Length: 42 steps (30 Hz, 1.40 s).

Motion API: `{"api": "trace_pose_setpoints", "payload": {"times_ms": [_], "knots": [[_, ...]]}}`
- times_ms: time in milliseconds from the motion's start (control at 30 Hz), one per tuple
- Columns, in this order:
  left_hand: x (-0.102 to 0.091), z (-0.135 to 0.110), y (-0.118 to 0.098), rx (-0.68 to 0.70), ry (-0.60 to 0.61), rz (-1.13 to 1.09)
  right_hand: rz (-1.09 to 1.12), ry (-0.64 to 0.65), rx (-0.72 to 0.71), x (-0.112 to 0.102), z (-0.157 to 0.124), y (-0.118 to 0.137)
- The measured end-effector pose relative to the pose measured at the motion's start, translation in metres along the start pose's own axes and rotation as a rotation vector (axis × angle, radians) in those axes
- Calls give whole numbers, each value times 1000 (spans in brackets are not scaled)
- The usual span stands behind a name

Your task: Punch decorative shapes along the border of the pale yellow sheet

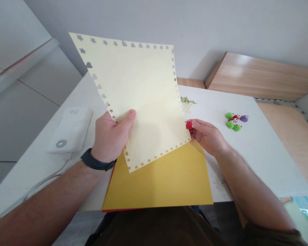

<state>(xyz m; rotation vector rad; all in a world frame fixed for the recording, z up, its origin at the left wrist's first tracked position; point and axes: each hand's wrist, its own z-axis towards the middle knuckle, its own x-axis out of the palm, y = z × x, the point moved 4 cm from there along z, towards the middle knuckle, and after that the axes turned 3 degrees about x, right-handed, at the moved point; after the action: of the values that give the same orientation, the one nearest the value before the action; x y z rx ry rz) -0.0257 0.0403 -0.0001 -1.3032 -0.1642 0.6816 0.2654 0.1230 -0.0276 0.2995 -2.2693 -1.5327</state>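
My left hand (110, 138) is closed on the left edge of a pale cream paper sheet (141, 99), thumb on top, holding it tilted above the table. Punched stars and hearts run along the sheet's borders. My right hand (206, 135) pinches a small red punch (189, 125) against the sheet's right edge. Under the sheet lies a yellow paper sheet (164, 181), with a red sheet edge (110, 186) showing beneath it.
The white table (259, 153) carries a cluster of small green, red and purple punches (235, 121) at the right and a pile of paper cut-outs (187, 102) behind the sheet. A white device (70, 130) with a cable sits left. A wooden board (261, 75) leans at the back.
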Motion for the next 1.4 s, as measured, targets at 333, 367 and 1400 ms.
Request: {"api": "trace_pose_setpoints", "payload": {"times_ms": [333,367,1400], "knots": [[-4,0,1,-15,4,59,32,16,7,0,0,-4],[-4,0,1,-12,4,62,28,16,8,-1,0,-4],[-3,1,2,-18,-25,69,56,15,3,1,0,-5]]}}
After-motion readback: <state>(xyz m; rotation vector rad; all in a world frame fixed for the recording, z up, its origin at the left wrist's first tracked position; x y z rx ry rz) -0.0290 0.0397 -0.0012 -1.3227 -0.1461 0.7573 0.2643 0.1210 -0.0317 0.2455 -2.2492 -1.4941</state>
